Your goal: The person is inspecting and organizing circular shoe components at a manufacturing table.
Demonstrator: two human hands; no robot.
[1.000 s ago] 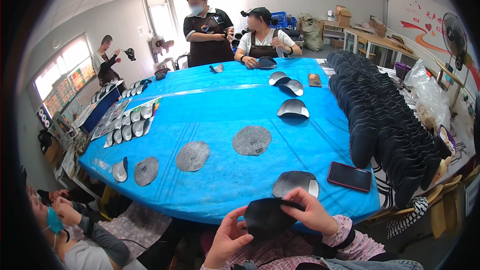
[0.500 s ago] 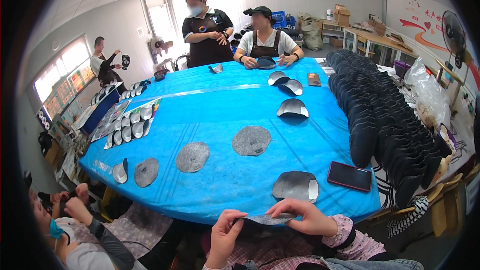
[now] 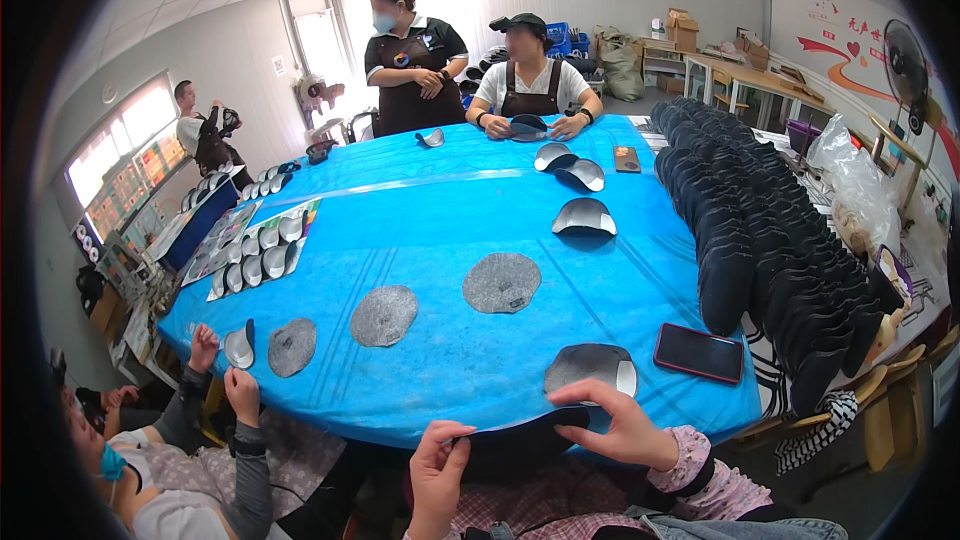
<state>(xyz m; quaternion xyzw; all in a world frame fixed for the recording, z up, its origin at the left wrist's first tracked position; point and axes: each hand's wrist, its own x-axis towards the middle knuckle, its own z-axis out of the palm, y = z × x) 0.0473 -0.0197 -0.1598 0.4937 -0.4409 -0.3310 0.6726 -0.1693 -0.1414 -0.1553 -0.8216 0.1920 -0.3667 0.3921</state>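
Observation:
Low at the table's front edge, a thin curved pad (image 3: pixel 520 438) with its black face toward me is stretched between my two hands. My left hand (image 3: pixel 438 470) pinches its left end between thumb and fingers. My right hand (image 3: pixel 622 428) grips the right end, fingers on the upper edge and thumb below. Just beyond my right hand lies a grey and black pad (image 3: pixel 590 368) with a white patch on its right side. Flat grey felt-like pieces, one round (image 3: pixel 501 283), one oval (image 3: pixel 384 316) and a smaller one (image 3: pixel 292 347), lie farther out to the left.
A blue sheet (image 3: pixel 440 210) covers the table. A phone (image 3: pixel 699 353) lies right, beside long rows of stacked black pads (image 3: pixel 770 240). Curved pads (image 3: pixel 584 218) lie farther back. At left a co-worker's hands (image 3: pixel 240 395) are at the edge; other people are across the table.
The pad between my hands has turned, its grey side giving way to the black one. The left co-worker's hands moved right, to the table edge.

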